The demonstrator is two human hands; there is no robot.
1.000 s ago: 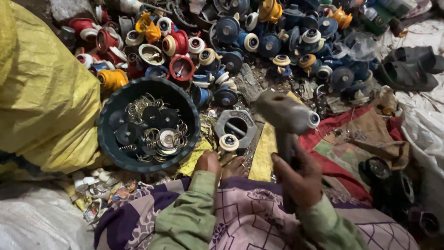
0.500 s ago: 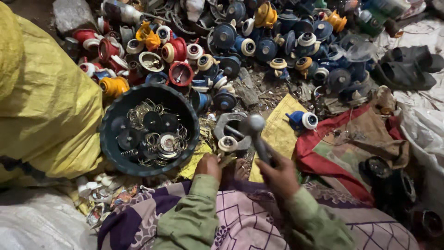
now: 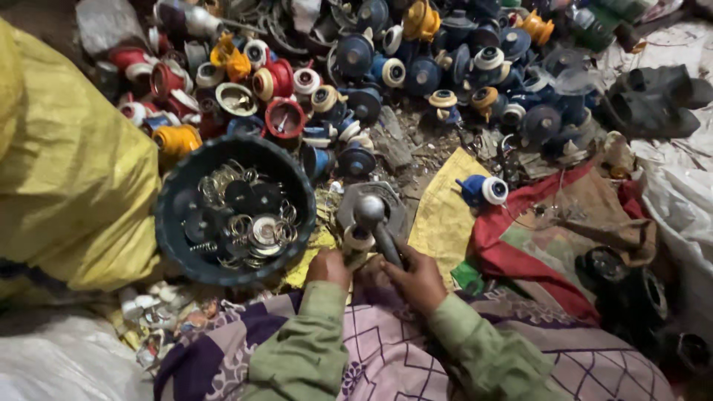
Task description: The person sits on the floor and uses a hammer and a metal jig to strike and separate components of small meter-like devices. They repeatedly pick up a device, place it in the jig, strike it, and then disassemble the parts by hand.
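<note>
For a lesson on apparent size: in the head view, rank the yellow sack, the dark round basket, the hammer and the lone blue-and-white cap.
1. yellow sack
2. dark round basket
3. hammer
4. blue-and-white cap

Scrap-sorting workshop floor: heaped plastic parts (image 3: 416,67)

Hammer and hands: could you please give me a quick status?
Right hand grips hammer, head on small white part. Left hand steadies part. Dark basin alongside.

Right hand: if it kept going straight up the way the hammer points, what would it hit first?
Probably the round grey metal block under the hammer head, just past the right hand; depth is unclear.
</note>
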